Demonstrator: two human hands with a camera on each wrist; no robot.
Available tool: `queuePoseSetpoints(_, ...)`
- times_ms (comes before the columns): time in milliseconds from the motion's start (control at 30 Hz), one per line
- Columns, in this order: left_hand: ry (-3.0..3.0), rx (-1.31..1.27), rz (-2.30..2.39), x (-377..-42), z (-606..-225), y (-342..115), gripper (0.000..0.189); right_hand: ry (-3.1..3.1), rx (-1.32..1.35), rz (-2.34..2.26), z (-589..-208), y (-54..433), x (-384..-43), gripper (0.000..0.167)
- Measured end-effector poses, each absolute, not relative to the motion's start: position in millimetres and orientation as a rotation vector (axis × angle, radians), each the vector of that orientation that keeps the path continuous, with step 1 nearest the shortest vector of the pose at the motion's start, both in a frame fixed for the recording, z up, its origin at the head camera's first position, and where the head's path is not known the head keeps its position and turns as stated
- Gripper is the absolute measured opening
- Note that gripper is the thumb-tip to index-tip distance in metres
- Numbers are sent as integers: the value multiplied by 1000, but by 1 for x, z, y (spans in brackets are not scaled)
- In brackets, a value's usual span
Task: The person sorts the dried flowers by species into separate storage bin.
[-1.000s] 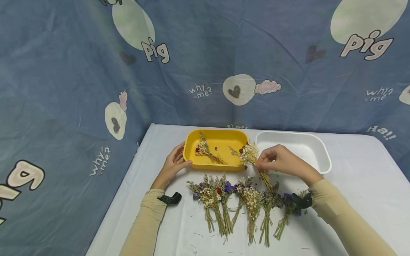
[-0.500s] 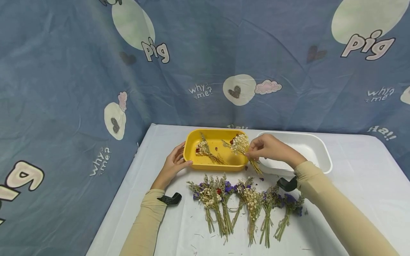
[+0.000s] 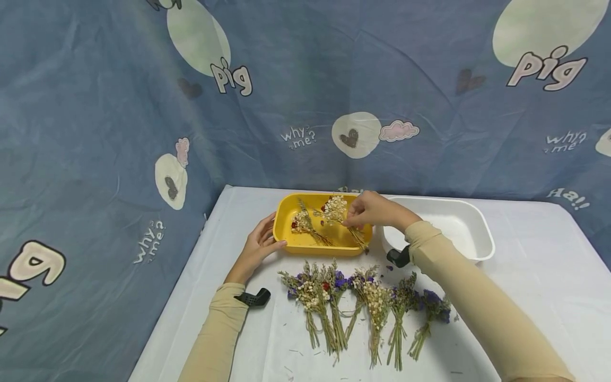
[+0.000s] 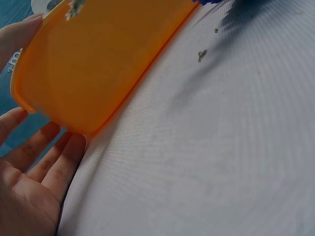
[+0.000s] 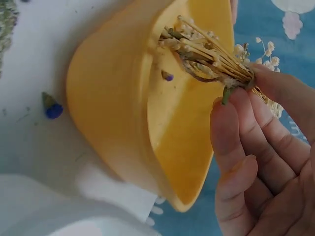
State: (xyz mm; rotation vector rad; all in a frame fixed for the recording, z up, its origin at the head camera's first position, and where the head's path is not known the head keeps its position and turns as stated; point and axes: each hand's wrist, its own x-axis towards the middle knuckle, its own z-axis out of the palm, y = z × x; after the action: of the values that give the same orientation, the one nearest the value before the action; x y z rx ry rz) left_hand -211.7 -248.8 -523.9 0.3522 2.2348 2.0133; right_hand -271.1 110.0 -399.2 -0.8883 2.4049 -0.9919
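In the head view my right hand [image 3: 374, 209] is over the right part of a yellow plastic basin [image 3: 305, 249]. It pinches a small bunch of dried flowers [image 3: 335, 208] with cream blossoms and a bit of red. The right wrist view shows thumb and fingertips on the tied stems [image 5: 216, 64], whose cut ends reach across the basin's rim. Another dried flower bunch [image 3: 302, 221] lies inside on the left. At the basin's left end rests my left hand [image 3: 258, 244]. Its fairly straight fingers [image 4: 64, 162] touch the outer wall in the left wrist view.
A white basin [image 3: 453, 228] stands to the right of the yellow one, partly behind my right forearm. Several dried bunches [image 3: 377, 307] with purple, cream and red flowers lie in a row in front. Loose stem bits and petals are scattered on the white cloth [image 3: 267, 345].
My right hand has carried the cream flower bunch leftward, from between the two basins to over the yellow basin. The left hand has stayed at the basin's end.
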Motion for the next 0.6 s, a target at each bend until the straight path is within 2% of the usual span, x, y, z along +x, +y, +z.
queuePoseSetpoints(600,2242,349,2012,-211,-522,-248,84,2314,-970,-821,-417,61,-293,14)
